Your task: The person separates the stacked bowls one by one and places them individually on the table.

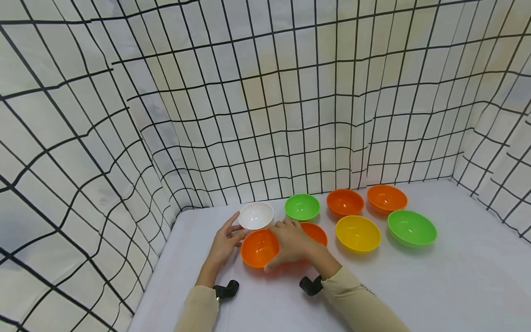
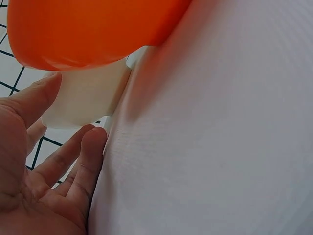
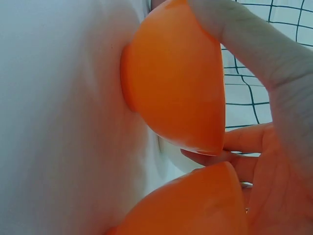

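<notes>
My right hand [image 1: 293, 242] holds an orange bowl [image 1: 258, 251] by its side, thumb at the near rim and fingers at the far rim. In the right wrist view this bowl [image 3: 176, 78] stands upright with its foot at the cloth. Partly hidden behind that hand is a second orange bowl [image 1: 317, 234]. My left hand [image 1: 224, 245] is spread to the left of the orange bowl and a white bowl [image 1: 256, 216]. In the left wrist view its thumb [image 2: 41, 98] overlaps the white bowl [image 2: 90, 93], just below the orange one, with the other fingers extended beside it.
Behind and to the right stand a green bowl [image 1: 302, 207], two more orange bowls [image 1: 345, 202] [image 1: 387, 198], a yellow bowl [image 1: 358, 234] and another green bowl [image 1: 412, 228]. All rest on a white-covered table [image 1: 265, 304]. A white cloth with a black grid [image 1: 307, 106] surrounds the back and sides.
</notes>
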Motion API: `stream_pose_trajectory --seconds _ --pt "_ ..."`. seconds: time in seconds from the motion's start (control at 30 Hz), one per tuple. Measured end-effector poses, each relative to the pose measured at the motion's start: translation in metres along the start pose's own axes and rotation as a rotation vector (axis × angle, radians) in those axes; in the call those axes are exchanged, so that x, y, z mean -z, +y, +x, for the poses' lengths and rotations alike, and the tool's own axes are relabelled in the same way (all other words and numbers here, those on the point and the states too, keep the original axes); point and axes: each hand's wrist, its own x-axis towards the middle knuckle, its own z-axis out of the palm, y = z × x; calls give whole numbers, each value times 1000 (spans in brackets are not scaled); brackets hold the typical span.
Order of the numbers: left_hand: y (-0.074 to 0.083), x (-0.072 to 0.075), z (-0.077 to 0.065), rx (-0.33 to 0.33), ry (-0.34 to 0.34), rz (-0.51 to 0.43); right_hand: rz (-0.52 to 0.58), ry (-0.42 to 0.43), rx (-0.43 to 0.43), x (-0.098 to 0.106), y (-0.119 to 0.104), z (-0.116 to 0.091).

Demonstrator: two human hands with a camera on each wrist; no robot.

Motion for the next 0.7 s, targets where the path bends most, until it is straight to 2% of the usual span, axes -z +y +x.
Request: stream_pose_trajectory --seconds 0.53,0.7 --pt "0 -3 3 7 1 16 -11 15 -44 -5 -5 2" --pt "-1 -2 1 14 4 13 -34 30 -28 -7 -6 2"
